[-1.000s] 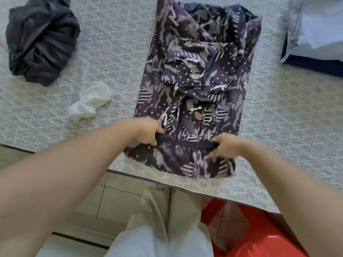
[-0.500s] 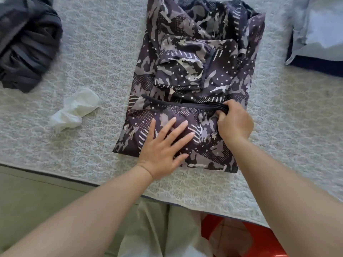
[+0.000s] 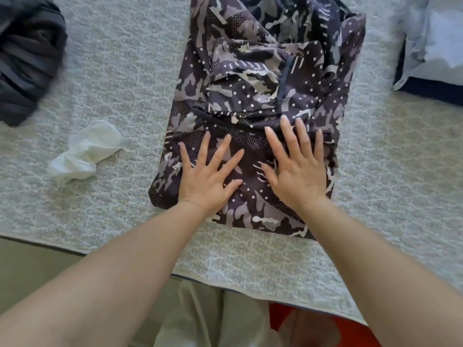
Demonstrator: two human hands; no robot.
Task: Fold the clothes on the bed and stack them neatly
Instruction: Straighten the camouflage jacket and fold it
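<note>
Squarely at the near edge of the bed [image 3: 390, 196], a person presses both palms onto a camouflage-print garment [image 3: 260, 78] whose bottom portion lies folded up over its middle. The left hand [image 3: 209, 175] and the right hand [image 3: 297, 169] rest side by side on the turned-up flap, fingers straight and spread; neither has a grip on the cloth, and the flat pressure appears meant to hold the fold down and push the air and creases out of the slippery-looking fabric. The dark hem of the flap runs just beyond the fingertips, roughly square to the garment's sides, which suggests the fold is set and only being smoothed. The upper half of the garment is bunched and uneven, so a further fold likely remains before it can be stacked.

Other laundry waits well apart from it: a crumpled dark grey garment [image 3: 27, 58] at the far left of the bedcover, and a small crumpled white cloth [image 3: 85, 151] between it and the camouflage piece. At the far right lies a pale, folded-looking item over something dark blue [image 3: 436, 46], possibly the start of the stack, though that cannot be told for certain. With at least two pieces unfolded, the job looks well short of finished.
</note>
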